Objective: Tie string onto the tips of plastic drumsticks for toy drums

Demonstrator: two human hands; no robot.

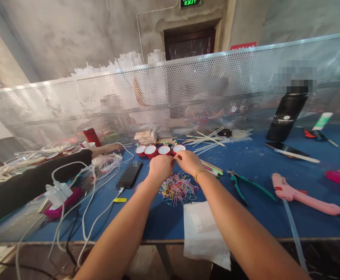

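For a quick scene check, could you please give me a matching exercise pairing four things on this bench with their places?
Things:
1. rubber bands
2. pliers
3. glue gun
4. phone

Places:
A. far right of the hands
B. left of the left hand
C. just below both hands
D. right of the right hand, before the pink tool

Pairs: 1-C, 2-D, 3-A, 4-B

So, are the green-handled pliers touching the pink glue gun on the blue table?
Apart. The head view shows bare blue table between the green-handled pliers and the pink glue gun, which lies to their right.
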